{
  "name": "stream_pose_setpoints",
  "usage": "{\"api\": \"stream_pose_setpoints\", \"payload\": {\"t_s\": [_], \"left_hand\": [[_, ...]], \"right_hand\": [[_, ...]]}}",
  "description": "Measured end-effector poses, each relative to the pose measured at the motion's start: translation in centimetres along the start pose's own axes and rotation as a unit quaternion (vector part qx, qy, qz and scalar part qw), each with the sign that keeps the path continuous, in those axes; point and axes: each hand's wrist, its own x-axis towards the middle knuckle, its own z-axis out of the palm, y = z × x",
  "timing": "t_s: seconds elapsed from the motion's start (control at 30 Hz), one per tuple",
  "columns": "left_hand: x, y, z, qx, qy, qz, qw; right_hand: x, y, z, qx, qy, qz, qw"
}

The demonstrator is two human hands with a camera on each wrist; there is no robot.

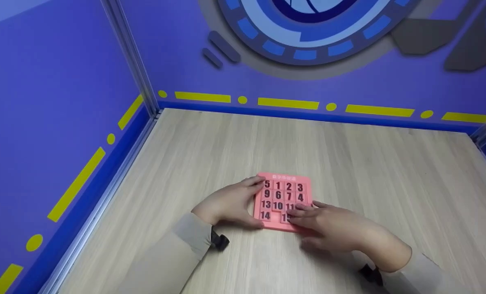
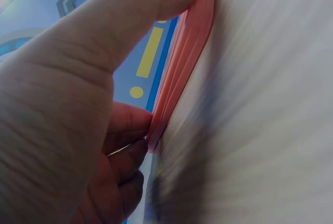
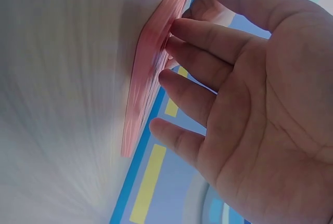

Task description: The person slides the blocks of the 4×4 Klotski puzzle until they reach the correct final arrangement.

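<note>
A pink sliding number puzzle [image 1: 278, 195] lies flat on the table, its black-numbered tiles facing up. The bottom row shows a gap between tile 14 [image 1: 265, 215] and tile 15 [image 1: 285, 217]. My left hand [image 1: 232, 202] grips the frame's left side, thumb at the near corner and fingers at the far one; the left wrist view has the thumb on the pink edge [image 2: 179, 60]. With fingers extended, my right hand [image 1: 340, 228] reaches over the lower right, fingertips on the tiles near 11 and 15. It covers the tiles at that corner. In the right wrist view its palm [image 3: 281, 104] shows.
The light wood table [image 1: 210, 143] surrounds the puzzle. A blue-purple wall [image 1: 177, 53] with yellow dashes rises behind it, and another panel [image 1: 43, 102] stands along the left. Both forearms wear beige sleeves [image 1: 165, 253] with black straps near the wrists.
</note>
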Motion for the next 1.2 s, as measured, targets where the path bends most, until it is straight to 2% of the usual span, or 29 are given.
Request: {"api": "stream_pose_setpoints", "payload": {"t_s": [0.23, 0.47, 0.73, 0.83, 1.0, 1.2], "left_hand": [[0.1, 0.1, 0.0, -0.007, -0.001, -0.003, 1.0], [0.1, 0.1, 0.0, -0.002, 0.001, -0.001, 1.0], [0.0, 0.2, 0.0, -0.004, -0.001, -0.007, 1.0], [0.0, 0.1, 0.0, -0.004, -0.001, -0.006, 1.0], [0.0, 0.0, -0.1, 0.003, 0.001, -0.001, 1.0], [0.1, -0.1, 0.0, 0.005, 0.002, 0.005, 1.0]], "right_hand": [[-0.4, 0.1, 0.0, -0.021, 0.011, -0.005, 1.0], [-0.6, 0.1, 0.0, -0.012, 0.003, 0.004, 1.0], [-0.5, 0.0, -0.2, -0.044, 0.032, -0.02, 0.998], [-0.1, -0.1, -0.2, -0.034, 0.037, -0.02, 0.999], [1.3, -0.6, -0.1, -0.005, 0.023, -0.025, 0.999], [3.2, -1.3, 0.2, 0.009, 0.005, -0.049, 0.999]]}}
